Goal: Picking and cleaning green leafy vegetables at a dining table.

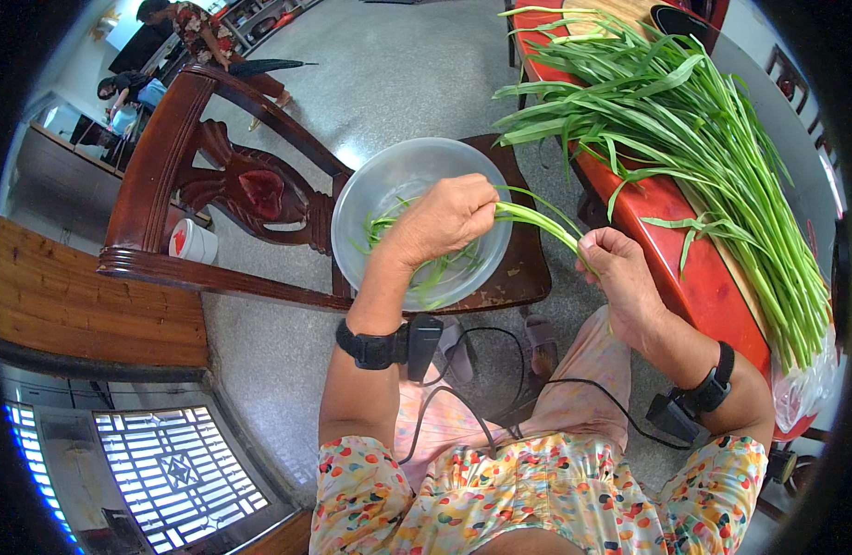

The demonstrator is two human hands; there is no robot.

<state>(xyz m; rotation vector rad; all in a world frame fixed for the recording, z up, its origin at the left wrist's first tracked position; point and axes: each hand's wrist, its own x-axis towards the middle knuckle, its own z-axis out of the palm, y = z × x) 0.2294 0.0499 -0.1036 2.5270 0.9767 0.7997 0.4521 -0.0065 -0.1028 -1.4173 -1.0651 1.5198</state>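
My left hand (450,215) is closed around a few green leafy-vegetable stalks (540,216), above a translucent plastic bowl (488,267). The other end of these stalks is pinched between the thumb and fingers of my right hand (610,267), to the right of the bowl. Pieces of green stem and leaf (440,267) lie inside the bowl, partly hidden by my left hand and forearm. A large heap of long green stalks with narrow leaves (717,159) lies on the red table at the right, its leaves hanging over the near edge.
The bowl stands on a dark wooden chair (530,270) with a carved back. A red table (665,243) runs along my right, with a clear plastic bag (804,388) at its end. A white bucket (193,241) stands beyond the chair. Two people are at the upper left.
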